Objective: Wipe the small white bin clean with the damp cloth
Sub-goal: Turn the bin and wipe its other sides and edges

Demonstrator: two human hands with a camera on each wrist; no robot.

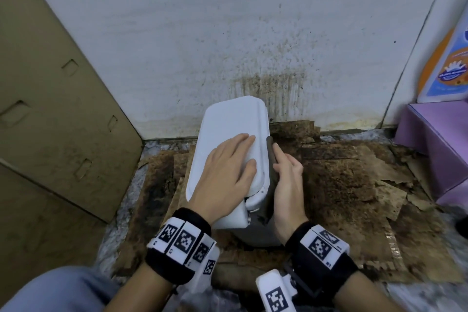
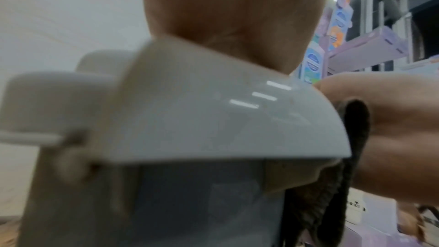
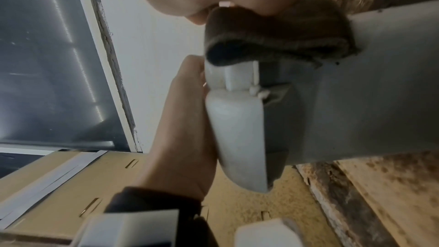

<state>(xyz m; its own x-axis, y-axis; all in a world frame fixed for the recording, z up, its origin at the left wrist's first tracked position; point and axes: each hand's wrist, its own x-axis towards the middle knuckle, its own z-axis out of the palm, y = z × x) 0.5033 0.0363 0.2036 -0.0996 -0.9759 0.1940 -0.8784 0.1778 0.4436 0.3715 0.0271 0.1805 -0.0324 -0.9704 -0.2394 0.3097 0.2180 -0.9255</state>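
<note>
Two hands were on the bin [image 1: 228, 149]. The left hand [image 1: 228, 172] lay flat on the closed lid [image 1: 220, 129], fingers straight and close together, pointing to the far right, palm down. The right hand [image 1: 286, 185] pressed a dark cloth [image 1: 271, 159] against the right side of the bin, just under the lid's edge; its fingers were mostly straight along the cloth, and the head view showed the forefinger stretched toward the far end. From the right wrist view the cloth [image 3: 273, 33] was folded and lay between the hand and the grey bin wall [image 3: 368, 91], touching both. The left wrist view, blurred, showed the cloth [image 2: 351, 147] hanging down beside the lid's rim.

The bin stood upright at the middle of the scene, on stained and torn brown cardboard [image 1: 342, 185] laid on the floor, close to a white wall [image 1: 202, 33] with dark splash marks above the bin. A folded cardboard box [image 1: 50, 109] leaned at the left. A purple box [image 1: 430, 139] stood at the far right, well apart from the bin. Both wrists carried black bands with printed markers [image 1: 182, 240].
</note>
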